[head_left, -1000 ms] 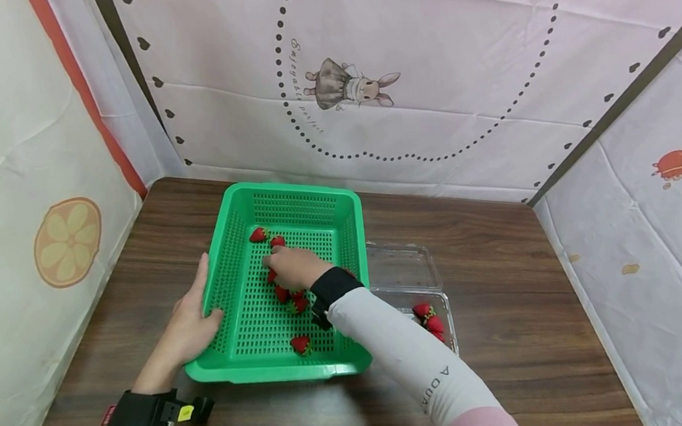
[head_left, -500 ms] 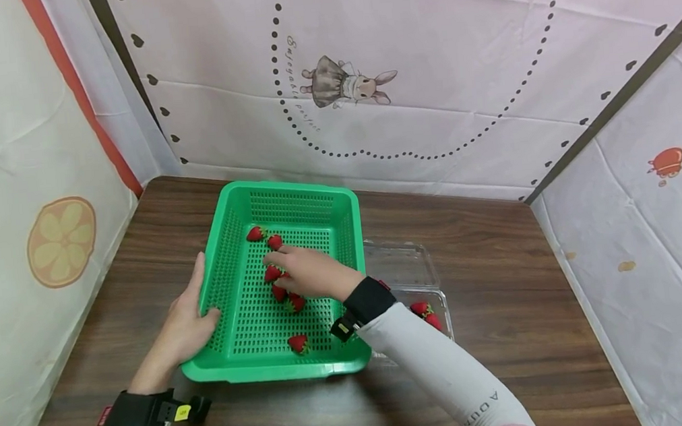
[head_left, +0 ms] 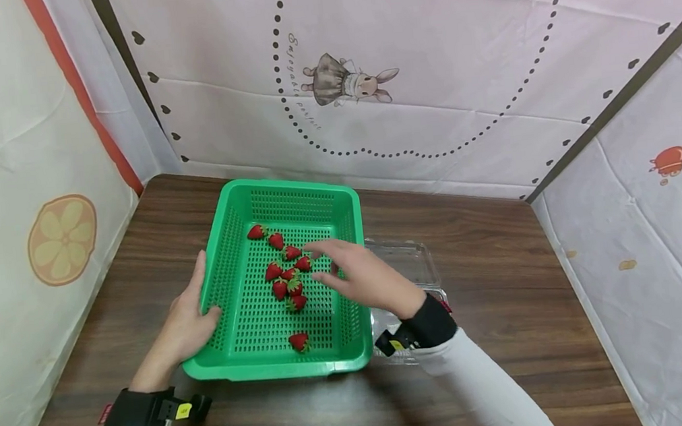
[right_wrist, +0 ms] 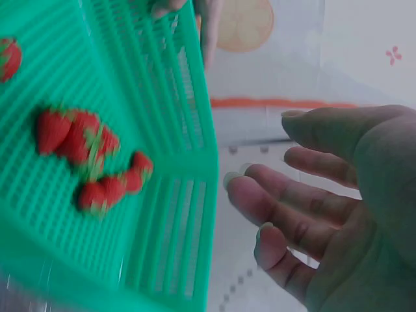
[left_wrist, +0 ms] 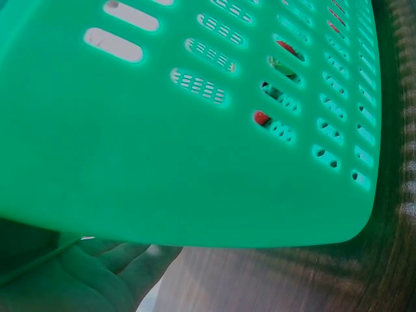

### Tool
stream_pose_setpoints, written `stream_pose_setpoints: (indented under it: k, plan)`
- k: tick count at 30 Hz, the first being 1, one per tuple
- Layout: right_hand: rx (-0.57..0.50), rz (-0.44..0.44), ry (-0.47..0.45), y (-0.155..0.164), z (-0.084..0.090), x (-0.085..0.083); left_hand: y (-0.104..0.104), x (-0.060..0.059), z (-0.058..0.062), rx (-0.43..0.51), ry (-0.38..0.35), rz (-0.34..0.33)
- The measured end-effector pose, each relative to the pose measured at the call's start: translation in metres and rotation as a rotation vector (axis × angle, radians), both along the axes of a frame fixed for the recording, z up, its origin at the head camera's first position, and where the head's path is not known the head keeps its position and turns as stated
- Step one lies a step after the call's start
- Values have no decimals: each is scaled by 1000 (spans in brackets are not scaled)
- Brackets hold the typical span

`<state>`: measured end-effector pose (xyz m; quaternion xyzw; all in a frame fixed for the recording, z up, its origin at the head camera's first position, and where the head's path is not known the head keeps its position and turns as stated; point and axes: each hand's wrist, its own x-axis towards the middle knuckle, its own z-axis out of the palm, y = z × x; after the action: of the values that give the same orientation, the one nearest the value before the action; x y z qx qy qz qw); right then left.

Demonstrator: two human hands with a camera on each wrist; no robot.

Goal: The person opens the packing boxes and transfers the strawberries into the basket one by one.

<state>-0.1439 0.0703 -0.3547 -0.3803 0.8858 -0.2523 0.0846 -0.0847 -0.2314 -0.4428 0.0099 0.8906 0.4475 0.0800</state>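
The left hand (head_left: 183, 328) grips the near-left rim of the green basket (head_left: 240, 354). The right hand (head_left: 365, 275), fingers loose and seemingly empty, hovers over the basket's right wall; the strawberries (head_left: 288, 275) lie just left of its fingertips.

Green perforated plastic basket (head_left: 226, 250), smooth, slight sheen; small red strawberries (head_left: 286, 279) inside look glossy. Dark brown wood-grain table (head_left: 491, 254), matt-satin finish; clear glossy plastic clamshell box (head_left: 403, 262). Creased printed cloth backdrop (head_left: 455, 61), matt.
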Motion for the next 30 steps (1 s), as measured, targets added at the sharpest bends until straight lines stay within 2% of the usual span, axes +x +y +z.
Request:
stream_pose_setpoints:
  k: [7,12,19,25,30]
  plan:
    - [-101,-122,10,56,-15,6,2,2,1,12,-4,0]
    - [-82,-192,19,88,-28,14,3,5,1,23,-4,2]
    - [90,-250,-9,127,-40,28,4,7,1,26,-6,6]
    - [263,-269,62,150,-53,37,5,10,1,17,-7,7]
    - [334,-286,130,161,-67,43,7,12,0,17,-6,11]
